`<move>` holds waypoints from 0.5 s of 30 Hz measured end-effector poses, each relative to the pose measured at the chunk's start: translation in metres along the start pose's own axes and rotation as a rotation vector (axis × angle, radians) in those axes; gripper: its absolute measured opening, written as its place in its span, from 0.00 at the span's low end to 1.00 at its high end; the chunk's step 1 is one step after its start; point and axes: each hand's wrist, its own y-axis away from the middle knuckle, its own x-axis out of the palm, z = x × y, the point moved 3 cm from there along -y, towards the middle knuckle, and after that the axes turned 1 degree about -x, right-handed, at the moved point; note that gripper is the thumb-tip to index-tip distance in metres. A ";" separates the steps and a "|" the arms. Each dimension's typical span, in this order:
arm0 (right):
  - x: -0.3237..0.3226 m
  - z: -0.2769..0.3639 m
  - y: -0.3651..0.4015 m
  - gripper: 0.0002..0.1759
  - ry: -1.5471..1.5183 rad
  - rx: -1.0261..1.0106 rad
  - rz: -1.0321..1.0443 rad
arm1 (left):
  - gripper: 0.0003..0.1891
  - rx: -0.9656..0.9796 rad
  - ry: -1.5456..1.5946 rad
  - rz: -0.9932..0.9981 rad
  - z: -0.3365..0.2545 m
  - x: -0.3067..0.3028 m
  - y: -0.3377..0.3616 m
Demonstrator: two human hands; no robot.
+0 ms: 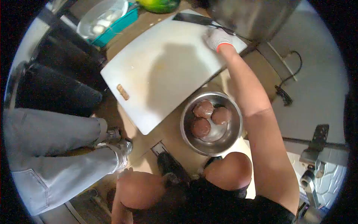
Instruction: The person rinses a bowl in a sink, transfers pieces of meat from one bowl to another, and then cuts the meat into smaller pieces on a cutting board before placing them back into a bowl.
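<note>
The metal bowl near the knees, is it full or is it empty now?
Partly filled: three round brown pieces lie inside the metal bowl, and bare metal shows around them.

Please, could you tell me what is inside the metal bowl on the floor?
The metal bowl holds three brown, rounded pieces, with shiny spots on them. Part of the bowl's bottom shows bare; what lies beneath the pieces is covered and cannot be seen.
</note>
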 end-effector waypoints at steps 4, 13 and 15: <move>0.030 0.014 -0.040 0.26 0.105 -0.111 0.136 | 0.18 0.092 -0.143 -0.168 -0.019 -0.041 -0.003; -0.120 0.183 0.121 0.12 -1.005 -0.318 0.471 | 0.40 0.754 -0.055 -0.690 -0.370 -0.177 -0.026; -0.141 0.191 0.140 0.16 -1.152 -0.308 0.614 | 0.45 0.921 -0.201 -0.857 -0.426 -0.182 -0.036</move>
